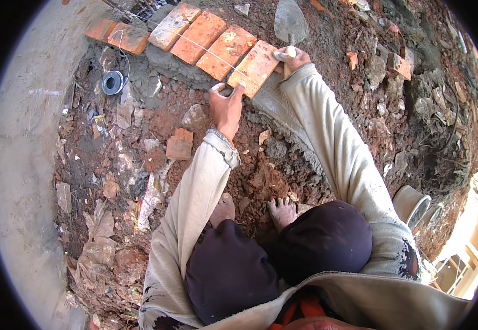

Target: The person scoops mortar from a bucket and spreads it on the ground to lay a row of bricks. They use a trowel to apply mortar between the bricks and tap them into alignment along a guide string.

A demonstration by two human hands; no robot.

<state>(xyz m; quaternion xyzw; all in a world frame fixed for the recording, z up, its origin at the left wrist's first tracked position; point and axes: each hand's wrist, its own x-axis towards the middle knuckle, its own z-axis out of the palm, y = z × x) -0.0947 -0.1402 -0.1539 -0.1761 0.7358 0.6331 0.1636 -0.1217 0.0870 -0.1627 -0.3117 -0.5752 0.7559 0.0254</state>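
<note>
Orange, dusty rectangular clay brick (256,63) is sitting at the right-hand end of the row, beside a strip of smeared grey mortar (288,118). From my remote post I'm seeing the left hand (227,107) gripping the brick's near end, thumb on top. The right hand (295,59) is closing round the handle of a grey, leaf-shaped metal trowel (291,22) while its fingertips are touching the brick's far right edge.

Handling, my judgement: I'd be pressing evenly with both hands, sliding the brick snug to its neighbour and sighting its top against the thin white string (189,41), without pushing the string aside. I'd be keeping the trowel blade pointing away, as it is doing now, so it isn't scraping the bed.

Counting: four bricks are lying side by side, the held one included; two more orange bricks (116,34) are continuing the row at upper left. One trowel, one string, one dark round spool of line (113,82) resting on the soil. One broken red brick piece (180,144) is lying nearer the feet. Smaller rubble is defeating my count.
</note>
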